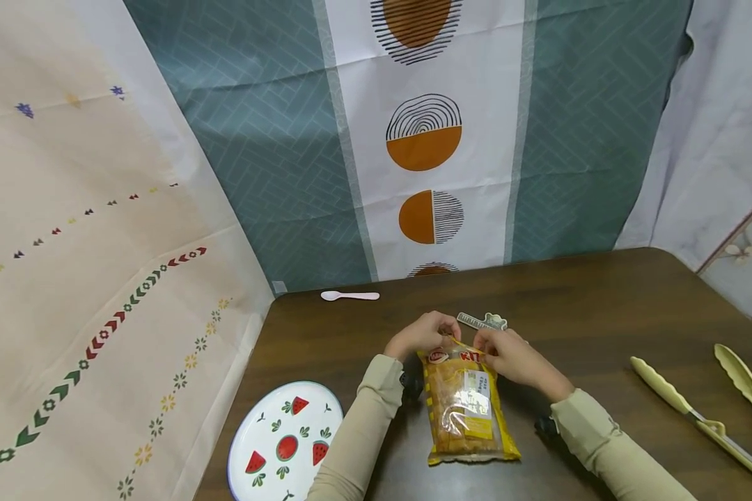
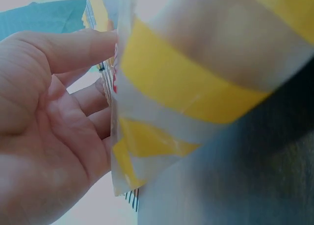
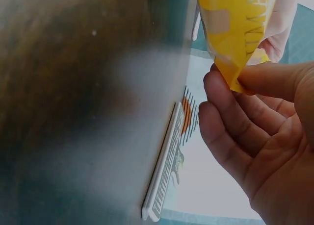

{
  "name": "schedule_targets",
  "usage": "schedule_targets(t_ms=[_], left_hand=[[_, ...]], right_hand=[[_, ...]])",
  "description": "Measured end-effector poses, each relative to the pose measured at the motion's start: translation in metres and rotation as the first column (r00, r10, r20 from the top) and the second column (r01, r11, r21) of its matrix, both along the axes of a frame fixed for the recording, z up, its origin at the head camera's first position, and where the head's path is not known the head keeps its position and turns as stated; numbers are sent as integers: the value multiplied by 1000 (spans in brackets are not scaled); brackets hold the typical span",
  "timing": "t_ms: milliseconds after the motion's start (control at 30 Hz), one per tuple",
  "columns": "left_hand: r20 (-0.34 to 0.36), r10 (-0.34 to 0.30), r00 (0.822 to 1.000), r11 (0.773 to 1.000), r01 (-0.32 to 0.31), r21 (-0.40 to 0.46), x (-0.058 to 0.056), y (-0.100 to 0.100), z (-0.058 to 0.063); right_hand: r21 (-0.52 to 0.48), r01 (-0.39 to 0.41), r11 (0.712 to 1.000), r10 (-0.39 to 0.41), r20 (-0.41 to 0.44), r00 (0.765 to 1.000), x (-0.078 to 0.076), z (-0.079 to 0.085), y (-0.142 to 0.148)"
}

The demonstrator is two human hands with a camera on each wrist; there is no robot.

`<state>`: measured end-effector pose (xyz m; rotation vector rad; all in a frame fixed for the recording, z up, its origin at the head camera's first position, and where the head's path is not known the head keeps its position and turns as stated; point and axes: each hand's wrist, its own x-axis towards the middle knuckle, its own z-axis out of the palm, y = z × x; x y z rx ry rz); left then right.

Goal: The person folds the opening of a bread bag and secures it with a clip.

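A yellow and clear plastic bag [image 1: 460, 410] of what looks like bread lies on the table between both arms, its top edge toward the back. My left hand [image 1: 427, 332] pinches that top edge from the left; in the left wrist view the thumb presses against the yellow-striped plastic [image 2: 176, 78]. On the other side my right hand [image 1: 510, 356] grips the top right corner, and the right wrist view shows its yellow tip [image 3: 233, 73] between thumb and forefinger. Just behind the hands is a pale clip [image 1: 481, 321] with ruler-like marks and a flower-shaped piece.
A white plate [image 1: 269, 410] with watermelon prints stands by the left forearm. Near the back edge lies a small pink spoon [image 1: 349, 296]. Tongs with cream tips [image 1: 661, 383] spread across the right side. A patterned cloth [image 1: 423, 139] hangs behind the table.
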<state>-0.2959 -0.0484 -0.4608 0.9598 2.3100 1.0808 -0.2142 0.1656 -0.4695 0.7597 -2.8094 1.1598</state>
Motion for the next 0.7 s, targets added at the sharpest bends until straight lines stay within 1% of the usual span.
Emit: schedule_targets(t_ms=[167,333,533,700], left_hand=[[15,-7,1000,1000,7,15,0,-5,0],[21,-10,1000,1000,10,16,-2,-7,1],[18,-28,999,999,28,33,-4,-10,0],[27,-25,999,997,23,71,-2,-13,0]], right_hand=[[-1,-2,1000,2,-7,1000,0,1,-4],[1,-9,1000,9,-35,999,-1,1,-3],[-3,-46,999,46,-90,995,-5,-1,-3],[-11,-72,997,71,-103,992,-7,-4,-4]])
